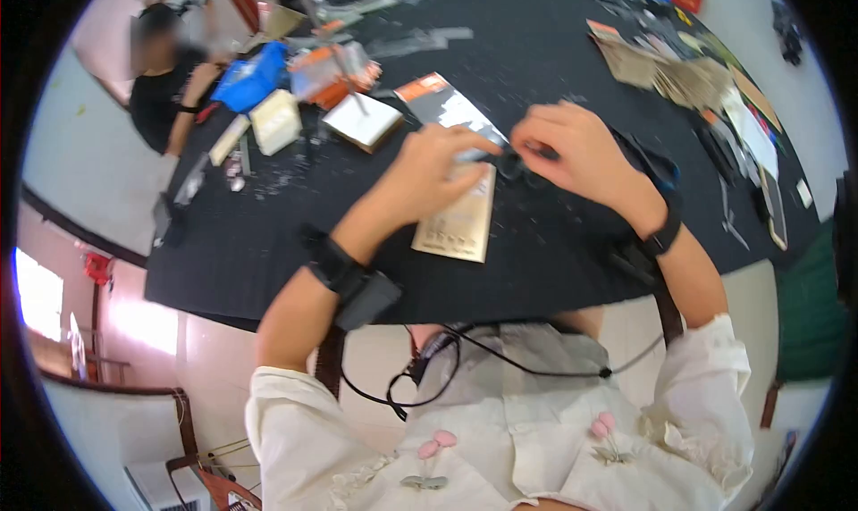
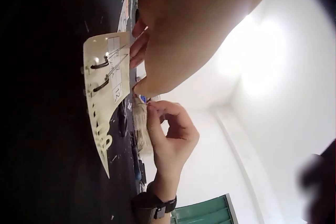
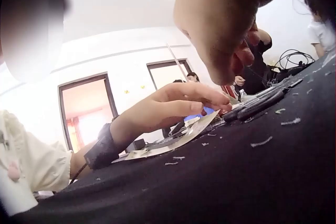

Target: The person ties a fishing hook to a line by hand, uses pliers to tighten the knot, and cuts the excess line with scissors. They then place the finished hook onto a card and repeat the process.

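Note:
A cream card (image 1: 451,230) with printed marks lies under and beside my left hand (image 1: 438,171) on the black cloth. In the left wrist view the card (image 2: 107,72) bends up and shows two black hook-shaped pieces and a cut-out lower edge. My left fingers are fairly straight and rest at the card's far edge in the right wrist view. To the right my right hand (image 1: 572,149) is raised a little, fingers curled, thumb and forefinger tips together; nothing shows between them. Close by both hands lies a black looped thing (image 3: 257,107), overlapping the fingertips in the head view.
An orange and silver sheet (image 1: 447,104) lies just beyond my hands. Left of it are a white block (image 1: 362,121), a blue bag (image 1: 252,76) and a cream block (image 1: 276,121). Brown paper (image 1: 679,80) and a phone (image 1: 773,209) lie right. Another person (image 1: 165,82) sits across.

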Tool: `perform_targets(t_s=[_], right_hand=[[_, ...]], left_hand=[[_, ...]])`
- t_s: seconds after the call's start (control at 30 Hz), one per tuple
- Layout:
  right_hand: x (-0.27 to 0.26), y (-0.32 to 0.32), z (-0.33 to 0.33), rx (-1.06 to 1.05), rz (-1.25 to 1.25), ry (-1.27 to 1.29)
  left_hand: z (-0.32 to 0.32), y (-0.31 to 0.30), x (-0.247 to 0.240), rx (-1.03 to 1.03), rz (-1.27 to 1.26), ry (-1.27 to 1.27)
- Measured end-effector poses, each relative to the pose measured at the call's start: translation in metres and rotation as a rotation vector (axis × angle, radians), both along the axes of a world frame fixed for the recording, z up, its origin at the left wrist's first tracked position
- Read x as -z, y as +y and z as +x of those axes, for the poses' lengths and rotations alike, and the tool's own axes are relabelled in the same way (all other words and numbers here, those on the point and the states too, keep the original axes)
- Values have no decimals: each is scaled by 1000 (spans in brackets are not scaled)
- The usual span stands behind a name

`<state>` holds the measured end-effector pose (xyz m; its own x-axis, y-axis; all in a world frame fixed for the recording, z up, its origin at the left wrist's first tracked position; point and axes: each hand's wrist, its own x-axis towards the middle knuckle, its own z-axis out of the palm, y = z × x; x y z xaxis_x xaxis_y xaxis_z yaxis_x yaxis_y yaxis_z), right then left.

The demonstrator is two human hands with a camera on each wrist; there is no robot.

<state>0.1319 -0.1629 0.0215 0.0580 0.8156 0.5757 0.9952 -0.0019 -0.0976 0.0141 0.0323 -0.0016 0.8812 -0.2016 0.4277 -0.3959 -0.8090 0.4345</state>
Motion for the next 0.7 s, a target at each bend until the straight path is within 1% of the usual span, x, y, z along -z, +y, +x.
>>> perform_targets(t_s=[0.03,0.07,0.1,0.13,0.17,0.23,0.37,0.43,0.5,0.57,0.63,0.7], right_hand=[[-2,-1,-2,3,47,79],[-4,-1,-6,2,90,164],[-6,0,-10,-33,119,152],[-10,-2,-15,-58,135,266],[-13,-4,-19,-76,144,378],[-16,-4,-22,-100,174,383],[-16,-6,-24,-130,184,442],[-18,-7,-24,-142,177,453],[-21,-11,-22,-143,166,465],[-30,-18,-16,-93,58,467],[-33,-27,4,-82,-5,448],[-36,-39,24,78,-29,474]], left_hand=[[1,-2,0,12,-43,4],[0,-6,-2,34,-170,40],[-2,-11,-3,52,-336,72],[1,-13,-2,87,-481,165],[1,-14,-1,110,-502,145],[1,-19,-2,117,-704,266],[-3,-26,-5,123,-650,223],[-2,-27,-3,186,-722,219],[-3,-28,-6,176,-695,202],[-4,-28,-8,182,-632,185],[-6,-28,-9,172,-626,196],[-8,-30,-10,155,-582,217]])
